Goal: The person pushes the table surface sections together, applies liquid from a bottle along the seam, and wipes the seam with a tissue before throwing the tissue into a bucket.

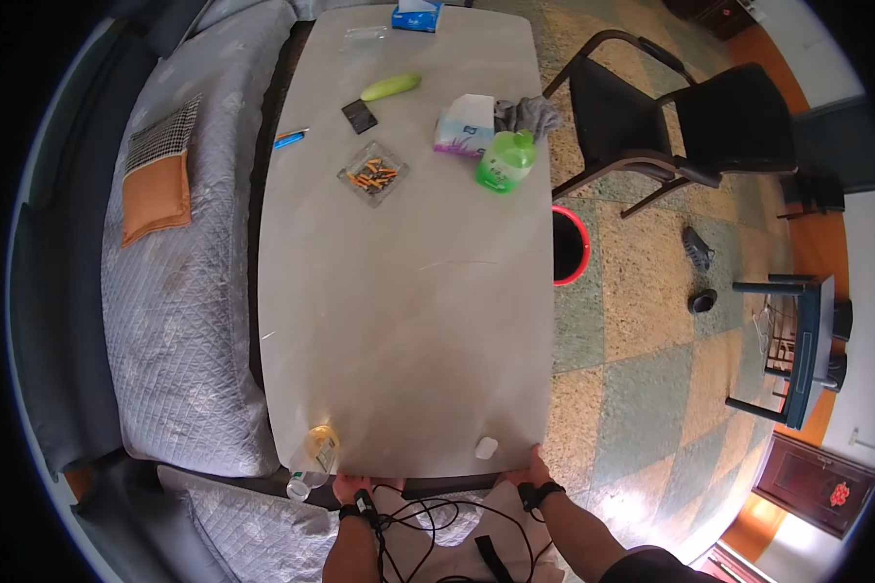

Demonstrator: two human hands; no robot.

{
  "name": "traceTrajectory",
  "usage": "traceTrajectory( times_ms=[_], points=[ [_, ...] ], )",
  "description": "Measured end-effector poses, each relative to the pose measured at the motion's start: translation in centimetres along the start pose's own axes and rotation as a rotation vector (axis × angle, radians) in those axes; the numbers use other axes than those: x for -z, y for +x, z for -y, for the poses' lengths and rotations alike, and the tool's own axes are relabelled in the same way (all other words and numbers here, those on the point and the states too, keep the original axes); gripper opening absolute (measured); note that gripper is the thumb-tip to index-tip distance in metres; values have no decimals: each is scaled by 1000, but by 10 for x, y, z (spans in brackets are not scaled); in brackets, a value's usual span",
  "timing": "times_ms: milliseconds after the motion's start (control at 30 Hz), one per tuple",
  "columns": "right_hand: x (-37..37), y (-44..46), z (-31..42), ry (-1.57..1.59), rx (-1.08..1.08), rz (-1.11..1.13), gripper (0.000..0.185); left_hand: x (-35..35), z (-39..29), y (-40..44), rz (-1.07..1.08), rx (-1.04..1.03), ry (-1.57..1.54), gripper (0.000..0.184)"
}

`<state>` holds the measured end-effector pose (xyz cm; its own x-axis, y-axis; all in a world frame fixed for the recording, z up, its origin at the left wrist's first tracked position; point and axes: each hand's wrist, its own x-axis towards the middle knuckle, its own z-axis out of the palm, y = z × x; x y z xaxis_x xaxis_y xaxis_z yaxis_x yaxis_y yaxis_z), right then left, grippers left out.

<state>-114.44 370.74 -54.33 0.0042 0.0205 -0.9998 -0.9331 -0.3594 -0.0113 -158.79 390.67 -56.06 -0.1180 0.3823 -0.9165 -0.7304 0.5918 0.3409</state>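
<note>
My left hand [353, 487] is at the near edge of the long grey table [408, 360], close to its left corner. It looks closed on the edge, its fingers partly hidden. At the near right corner my right hand [527, 473] grips the same edge, one digit showing along the side. Beside my left hand stands a clear plastic bottle [313, 461] with a yellowish label or content. A small white rounded case [486, 448] lies on the tabletop near my right hand. Black cables [447, 517] hang across my lap between the two forearms.
Farther up the table are a glass ashtray [374, 175] full of butts, a green pump bottle [507, 161], a tissue pack [466, 126] and a long green vegetable [391, 86]. A covered sofa [190, 321] runs along the left; a red-rimmed bin [583, 246] and chair [617, 107] stand right.
</note>
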Motion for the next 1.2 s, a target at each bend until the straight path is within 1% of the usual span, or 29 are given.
traceTrajectory(
  times_ms=[33, 100, 133, 200, 233, 300, 333, 367, 400, 433, 467, 500, 533, 567, 600, 633, 700, 733, 767, 800, 867, 933, 1000, 1033, 1100, 1133, 1167, 1200],
  points=[
    [-2, -4, 0, 9, 5, -4, 82, -2, 2, 1, 5, 7, 6, 35],
    [-18, -21, 2, 94, 29, -3, 83, 0, 4, 0, -91, 14, 18, 37],
    [-25, -31, 7, 97, 29, -4, 83, 8, 6, 7, -90, 15, 21, 37],
    [-39, -44, 13, 70, 9, -107, 82, 30, 9, 27, -29, 8, 49, 39],
    [-42, -45, 14, 70, 4, -101, 82, 26, 4, 23, -31, 1, 51, 39],
    [-29, -34, 10, 77, 23, -9, 82, 10, -6, 10, -116, -479, 1965, 47],
    [-13, -12, -2, 81, 22, -7, 82, 10, -9, 9, -116, -483, 1968, 47],
    [8, 20, -17, 126, 56, 43, 82, 13, -11, 11, -145, -552, 2024, 51],
    [20, 36, -21, 173, 98, 88, 82, 16, -9, 17, -162, -624, 2076, 54],
    [17, 31, -16, 185, 113, 79, 82, 34, -4, 31, -136, -627, 2078, 54],
    [5, 22, -10, 100, 67, -40, 82, 60, 2, 49, -135, -681, 2056, 54],
    [-5, 12, -5, 14, 15, -157, 82, 71, 7, 58, -139, -733, 2032, 55],
    [-9, 4, -2, 21, 19, -164, 82, 35, -3, 28, -189, -550, 2035, 59],
    [-13, -5, -1, 3, 35, -154, 87, 24, -4, 19, -182, -547, 2037, 59],
    [-12, -9, 0, -18, 48, -143, 92, 18, -3, 12, -152, -546, 1973, 59],
    [-9, -8, 0, -18, 49, -146, 92, 15, -2, 8, -122, -545, 1909, 59],
    [5, 5, 1, -30, -23, -110, 100, 41, 8, 30, -103, -558, 1819, 58],
    [9, 1, 8, -95, -26, -99, 94, 64, 13, 53, -86, -561, 1674, 57],
    [10, -8, 21, -200, 8, -99, 87, 82, 20, 70, -38, -570, 1437, 57],
    [9, -20, 37, -342, 71, -113, 81, 86, 24, 79, -3, -588, 1259, 56],
    [10, -42, 69, -609, 216, -165, 69, 70, 24, 76, -42, -481, 1585, 53],
    [13, -55, 104, -807, 381, -226, 56, 55, 24, 68, -100, -361, 1914, 51],
    [11, -55, 147, -945, 549, -276, 44, 12, 34, 20, -93, -471, 2031, 40],
    [7, -53, 169, -1002, 629, -284, 38, -8, 40, -2, -94, -529, 2089, 38],
    [-10, -46, 218, -1145, 814, -259, 27, -12, 51, 10, -141, -520, 2098, 37],
    [-15, -32, 251, -1338, 960, -210, 30, 1, 60, 6, -160, -490, 2126, 37],
    [-13, -21, 272, -1521, 1098, -155, 32, -3, 80, -13, -270, -494, 2074, 32],
    [-27, -41, 292, -1436, 1111, -149, 30, -16, 87, -31, -24, -623, 2389, 28]
  ],
)
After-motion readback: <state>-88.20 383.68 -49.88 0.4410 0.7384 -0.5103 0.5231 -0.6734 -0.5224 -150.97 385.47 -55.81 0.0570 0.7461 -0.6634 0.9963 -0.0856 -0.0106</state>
